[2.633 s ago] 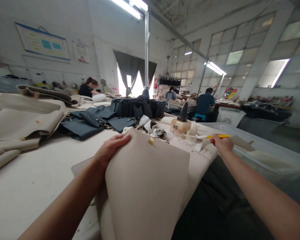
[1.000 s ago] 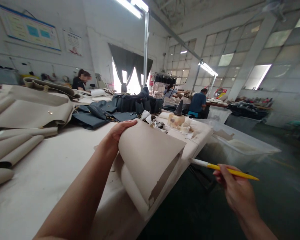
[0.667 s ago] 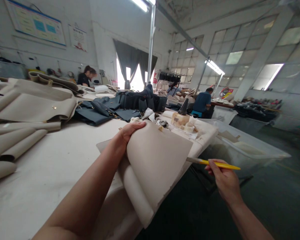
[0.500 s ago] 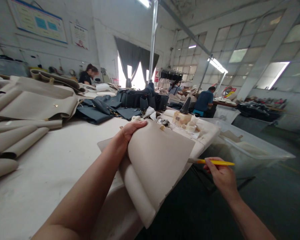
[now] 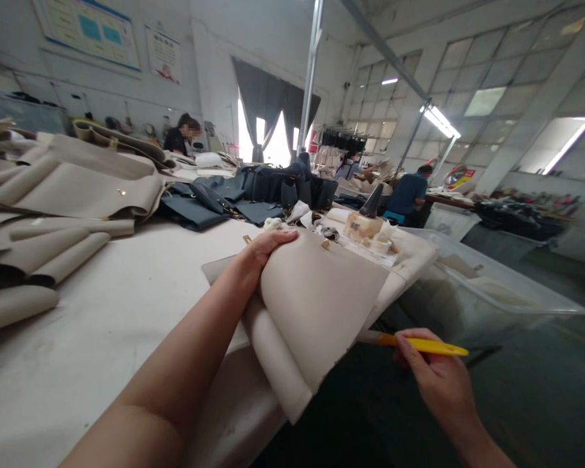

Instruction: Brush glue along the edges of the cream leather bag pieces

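A beige leather panel (image 5: 322, 292), curled into a roll along its left side, lies over the table's right edge. My left hand (image 5: 270, 250) grips its upper part, thumb on top; the fingers beneath are hidden. A small gold clasp (image 5: 326, 244) sits near the panel's far edge. In my right hand (image 5: 433, 364) is a brush with a yellow handle (image 5: 431, 346), held between thumb and fingers. The brush tip points left, at the panel's right edge, and its end is partly hidden there.
Beige leather pieces (image 5: 78, 185) are piled at left on the pale table (image 5: 127, 305). Dark blue bags (image 5: 253, 195) lie farther back. A stained glue pot (image 5: 363, 227) stands behind the panel. To the right is a clear plastic bin (image 5: 517, 305). Several people work in the background.
My right hand has moved down along the panel's right edge with the brush. My left hand keeps its grip on the panel. The whole view has shifted slightly.
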A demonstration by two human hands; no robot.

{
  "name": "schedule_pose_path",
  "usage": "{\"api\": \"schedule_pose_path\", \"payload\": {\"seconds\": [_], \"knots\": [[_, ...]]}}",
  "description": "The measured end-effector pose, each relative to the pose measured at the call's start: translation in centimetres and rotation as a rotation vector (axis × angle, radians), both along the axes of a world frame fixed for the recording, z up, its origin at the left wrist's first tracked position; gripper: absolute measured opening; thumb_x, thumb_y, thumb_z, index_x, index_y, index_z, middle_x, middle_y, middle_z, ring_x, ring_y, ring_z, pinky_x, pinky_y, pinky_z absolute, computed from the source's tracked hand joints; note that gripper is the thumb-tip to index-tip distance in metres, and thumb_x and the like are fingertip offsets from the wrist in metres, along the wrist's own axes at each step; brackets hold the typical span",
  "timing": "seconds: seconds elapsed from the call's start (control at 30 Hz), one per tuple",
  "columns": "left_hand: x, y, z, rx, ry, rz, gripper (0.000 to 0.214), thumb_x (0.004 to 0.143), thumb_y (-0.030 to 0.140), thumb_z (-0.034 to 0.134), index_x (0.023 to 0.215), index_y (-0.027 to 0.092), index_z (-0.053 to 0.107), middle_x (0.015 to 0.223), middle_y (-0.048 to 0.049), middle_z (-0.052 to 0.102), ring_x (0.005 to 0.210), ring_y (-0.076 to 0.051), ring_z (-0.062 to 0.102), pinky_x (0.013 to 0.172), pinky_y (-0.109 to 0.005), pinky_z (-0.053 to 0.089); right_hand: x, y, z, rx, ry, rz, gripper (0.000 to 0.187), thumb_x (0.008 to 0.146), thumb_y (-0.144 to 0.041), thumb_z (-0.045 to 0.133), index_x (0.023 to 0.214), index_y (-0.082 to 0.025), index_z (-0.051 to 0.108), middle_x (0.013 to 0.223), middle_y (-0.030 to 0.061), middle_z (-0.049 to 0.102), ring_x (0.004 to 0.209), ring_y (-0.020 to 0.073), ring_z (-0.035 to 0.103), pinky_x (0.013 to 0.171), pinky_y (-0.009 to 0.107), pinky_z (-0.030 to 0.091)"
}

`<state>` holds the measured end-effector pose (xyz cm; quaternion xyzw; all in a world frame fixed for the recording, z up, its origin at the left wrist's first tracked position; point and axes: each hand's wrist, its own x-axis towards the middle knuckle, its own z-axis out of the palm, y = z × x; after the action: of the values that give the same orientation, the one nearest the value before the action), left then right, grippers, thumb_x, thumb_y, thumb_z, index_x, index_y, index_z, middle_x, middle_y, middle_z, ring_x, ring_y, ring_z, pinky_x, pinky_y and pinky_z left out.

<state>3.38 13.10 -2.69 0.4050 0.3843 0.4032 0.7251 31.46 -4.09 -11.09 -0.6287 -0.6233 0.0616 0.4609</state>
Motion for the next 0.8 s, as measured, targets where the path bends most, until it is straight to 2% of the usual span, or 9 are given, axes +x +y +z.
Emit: {"api": "schedule_pose_path", "payload": {"seconds": [0.2, 0.33, 0.4, 0.63, 0.8], "knots": [[0.0, 1.1, -1.0, -0.001, -0.022, -0.009, 0.010, 0.079, 0.019, 0.061, 0.085, 0.012, 0.064, 0.069, -0.0070, 0.067, 0.055, -0.017, 0.064, 0.061, -0.029, 0.055, -2.7, -3.0, -0.4, 0.025, 0.052, 0.075, 0.029, 0.083, -0.050, 0.056, 0.076, -0.024, 0.065, 0.056, -0.0001, 0.061, 0.047, 0.0166, 0.058, 0.043, 0.023, 0.045], [0.0, 1.5, -1.5, -0.011, -0.026, -0.044, 0.010, 0.079, 0.020, 0.060, 0.086, 0.013, 0.064, 0.070, -0.0064, 0.067, 0.055, -0.018, 0.064, 0.061, -0.029, 0.055, -3.1, -3.8, -1.0, -0.019, 0.078, 0.119, 0.027, 0.085, -0.049, 0.056, 0.080, -0.024, 0.065, 0.058, 0.0004, 0.061, 0.049, 0.0171, 0.058, 0.046, 0.024, 0.046], [0.0, 1.7, -1.7, -0.011, -0.034, -0.054, 0.011, 0.080, 0.019, 0.059, 0.087, 0.013, 0.064, 0.069, -0.0060, 0.067, 0.055, -0.017, 0.064, 0.061, -0.029, 0.055, -2.6, -3.2, -1.1, -0.036, 0.049, 0.119, 0.028, 0.084, -0.050, 0.055, 0.079, -0.024, 0.065, 0.058, 0.0005, 0.061, 0.049, 0.0175, 0.058, 0.046, 0.024, 0.046], [0.1, 2.6, -2.0, -0.029, -0.021, -0.059, 0.011, 0.083, 0.018, 0.056, 0.088, 0.011, 0.063, 0.066, -0.0072, 0.067, 0.054, -0.017, 0.064, 0.059, -0.028, 0.053, 0.6, 0.8, -0.6, -0.016, 0.035, -0.062, 0.040, 0.082, -0.059, 0.053, 0.074, -0.021, 0.062, 0.059, 0.0024, 0.062, 0.049, 0.0187, 0.058, 0.050, 0.028, 0.045], [0.1, 2.8, -2.5, 0.008, -0.029, -0.078, 0.015, 0.079, 0.019, 0.063, 0.090, 0.010, 0.064, 0.067, -0.0074, 0.067, 0.055, -0.017, 0.064, 0.062, -0.028, 0.053, 1.6, 2.4, -0.7, 0.032, 0.087, -0.100, 0.041, 0.081, -0.060, 0.054, 0.074, -0.020, 0.061, 0.060, 0.0027, 0.062, 0.050, 0.0180, 0.057, 0.052, 0.028, 0.045]]}}
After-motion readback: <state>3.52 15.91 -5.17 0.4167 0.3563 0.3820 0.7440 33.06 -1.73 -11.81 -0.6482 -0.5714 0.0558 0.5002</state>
